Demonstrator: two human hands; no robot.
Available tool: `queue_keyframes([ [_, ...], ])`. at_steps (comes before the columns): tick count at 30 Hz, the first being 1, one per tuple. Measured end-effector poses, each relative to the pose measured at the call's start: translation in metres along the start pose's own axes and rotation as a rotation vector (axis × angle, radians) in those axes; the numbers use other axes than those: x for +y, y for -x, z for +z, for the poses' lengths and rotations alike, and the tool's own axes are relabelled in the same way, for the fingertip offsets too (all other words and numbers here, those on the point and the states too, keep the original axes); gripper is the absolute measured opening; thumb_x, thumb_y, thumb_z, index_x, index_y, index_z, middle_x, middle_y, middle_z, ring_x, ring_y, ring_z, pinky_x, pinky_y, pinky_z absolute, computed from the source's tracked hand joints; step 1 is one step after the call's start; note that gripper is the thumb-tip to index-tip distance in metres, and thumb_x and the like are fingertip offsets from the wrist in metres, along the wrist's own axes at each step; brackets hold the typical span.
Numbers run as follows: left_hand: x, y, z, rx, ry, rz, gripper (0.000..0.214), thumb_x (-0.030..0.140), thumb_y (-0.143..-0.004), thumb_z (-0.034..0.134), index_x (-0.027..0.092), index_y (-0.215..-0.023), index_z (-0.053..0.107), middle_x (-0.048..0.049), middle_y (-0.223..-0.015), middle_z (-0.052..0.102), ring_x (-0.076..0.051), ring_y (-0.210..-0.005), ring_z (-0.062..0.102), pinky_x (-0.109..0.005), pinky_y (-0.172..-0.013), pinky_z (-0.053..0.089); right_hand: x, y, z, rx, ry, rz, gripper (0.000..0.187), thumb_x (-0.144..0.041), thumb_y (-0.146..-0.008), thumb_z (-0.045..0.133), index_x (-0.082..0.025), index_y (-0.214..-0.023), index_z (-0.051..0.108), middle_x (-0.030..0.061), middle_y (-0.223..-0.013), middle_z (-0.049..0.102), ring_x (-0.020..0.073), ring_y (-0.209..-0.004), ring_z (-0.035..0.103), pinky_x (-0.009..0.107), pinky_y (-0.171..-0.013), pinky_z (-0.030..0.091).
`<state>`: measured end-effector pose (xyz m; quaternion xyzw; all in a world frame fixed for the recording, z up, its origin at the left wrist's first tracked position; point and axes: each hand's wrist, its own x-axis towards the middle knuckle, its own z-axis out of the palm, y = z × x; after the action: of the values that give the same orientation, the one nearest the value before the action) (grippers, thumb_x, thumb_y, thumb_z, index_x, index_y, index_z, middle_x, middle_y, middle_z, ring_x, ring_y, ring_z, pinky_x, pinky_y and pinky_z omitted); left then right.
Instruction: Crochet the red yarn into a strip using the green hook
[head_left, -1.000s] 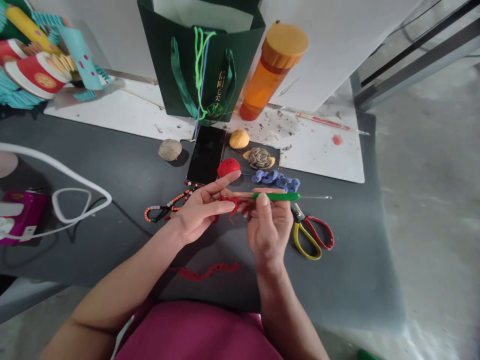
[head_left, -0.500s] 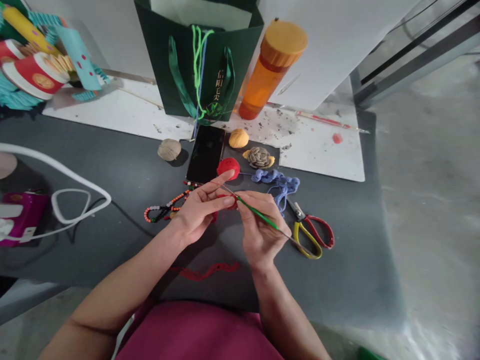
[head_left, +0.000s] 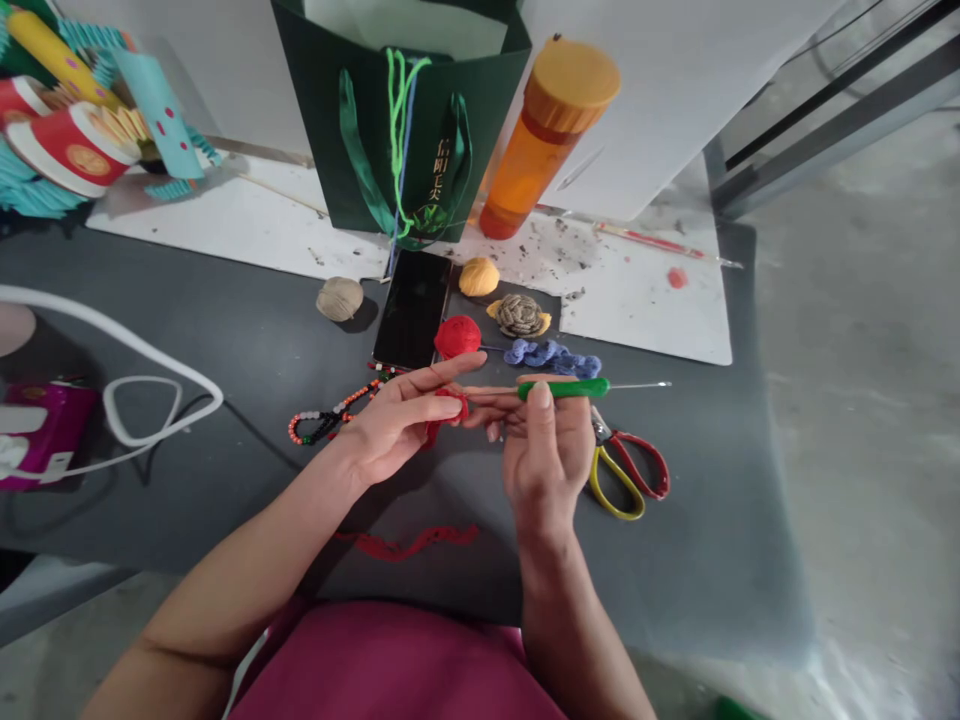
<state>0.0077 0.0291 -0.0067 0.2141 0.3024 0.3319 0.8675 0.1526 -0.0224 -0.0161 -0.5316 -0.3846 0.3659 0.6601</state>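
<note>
Between thumb and fingers, my left hand point(head_left: 397, 420) pinches a small red crochet piece point(head_left: 452, 404), its index finger stretched out. A crochet hook with a green handle point(head_left: 566, 390) lies across the fingers of my right hand point(head_left: 551, 450), held under the thumb, its thin metal shaft pointing right. The right fingertips reach close to the red piece; whether they touch it I cannot tell. Just beyond the left index finger sits a red yarn ball point(head_left: 458, 338). A wavy red crocheted strip point(head_left: 409, 546) lies on the table nearer my body.
Scissors point(head_left: 626, 470) with red and yellow handles lie right of my right hand. Behind are a blue crocheted piece point(head_left: 555, 356), a grey crocheted flower point(head_left: 521, 315), yellow yarn point(head_left: 478, 276), beige yarn point(head_left: 340, 299), a phone point(head_left: 412, 312), an orange bottle point(head_left: 536, 140) and a green bag point(head_left: 405, 130).
My right hand has turned palm-up and shifted slightly right. The hook has swung away from the red piece, its shaft now pointing right. My left hand keeps its pinch.
</note>
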Motion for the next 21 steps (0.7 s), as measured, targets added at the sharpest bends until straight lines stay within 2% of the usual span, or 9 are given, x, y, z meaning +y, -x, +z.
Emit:
queue_keyframes([
  [4,-0.001,0.0,0.002,-0.073,-0.011,-0.011,0.04,0.019,-0.066,0.092,0.03,-0.104,0.089,0.0004,-0.081,0.079,-0.01,-0.071,0.059,-0.029,-0.076,0.044,0.004,-0.002,-0.002,-0.115,-0.063,0.133,0.023,-0.052,-0.104,0.055,-0.03,-0.1,0.06,-0.001,-0.069,0.078,0.0242,-0.07,0.081,0.038,-0.061,0.061],
  [7,-0.001,0.003,0.007,-0.01,-0.049,0.05,0.041,0.019,-0.066,0.095,0.031,-0.105,0.089,0.0009,-0.085,0.079,-0.01,-0.073,0.061,-0.028,-0.076,0.046,0.006,0.0,0.002,-0.152,-0.182,0.184,0.022,-0.052,-0.1,0.065,-0.029,-0.098,0.063,-0.002,-0.077,0.08,0.0207,-0.072,0.079,0.036,-0.066,0.063],
  [10,-0.002,0.004,0.01,0.082,-0.1,0.153,0.051,0.019,-0.064,0.099,0.031,-0.111,0.087,0.0027,-0.082,0.076,-0.011,-0.078,0.064,-0.026,-0.079,0.05,0.007,0.002,0.008,-0.086,-0.248,0.21,0.023,-0.05,-0.093,0.075,-0.029,-0.097,0.067,-0.0021,-0.083,0.082,0.0172,-0.07,0.076,0.031,-0.063,0.059],
  [15,-0.005,0.003,0.008,0.108,-0.204,0.249,0.056,0.02,-0.064,0.099,0.027,-0.118,0.085,0.0008,-0.088,0.078,-0.014,-0.087,0.068,-0.028,-0.085,0.055,0.003,0.0,0.012,0.023,-0.33,0.293,0.028,-0.052,-0.084,0.086,-0.029,-0.092,0.073,-0.0034,-0.081,0.08,0.0139,-0.066,0.071,0.028,-0.063,0.055],
  [18,-0.006,0.002,0.006,0.148,-0.255,0.301,0.06,0.02,-0.067,0.099,0.029,-0.124,0.083,0.002,-0.085,0.077,-0.013,-0.084,0.069,-0.029,-0.086,0.057,0.001,0.0,0.014,0.07,-0.329,0.32,0.027,-0.051,-0.081,0.088,-0.028,-0.089,0.076,-0.0035,-0.081,0.079,0.0121,-0.065,0.066,0.028,-0.063,0.053],
  [21,-0.007,0.002,0.005,0.204,-0.276,0.347,0.064,0.021,-0.067,0.098,0.031,-0.128,0.081,0.0043,-0.079,0.073,-0.011,-0.076,0.066,-0.027,-0.082,0.059,0.001,0.0,0.014,0.087,-0.285,0.286,0.028,-0.051,-0.077,0.091,-0.028,-0.087,0.079,-0.0042,-0.078,0.077,0.01,-0.062,0.061,0.026,-0.06,0.05],
])
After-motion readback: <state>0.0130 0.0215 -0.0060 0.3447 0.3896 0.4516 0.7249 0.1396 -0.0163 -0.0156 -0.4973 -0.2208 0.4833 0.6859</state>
